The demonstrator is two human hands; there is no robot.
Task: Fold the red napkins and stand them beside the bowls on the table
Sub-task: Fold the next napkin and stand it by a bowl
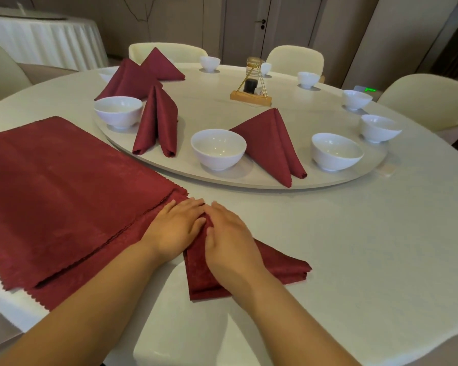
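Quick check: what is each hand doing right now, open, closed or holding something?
Left hand: open, fingers flat, pressing the folded red napkin.
Right hand: open, flat on the same napkin.

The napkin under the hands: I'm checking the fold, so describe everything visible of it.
The napkin is dark red cloth with a woven pattern, folded into a pointed shape with two tails. It lies flat on the white tablecloth, beside the stack of flat napkins. The left hand and right hand press on it, fingers straight.

Dark red napkins (pixel 270 143), white bowls (pixel 218 149), off-white table (pixel 354 247)
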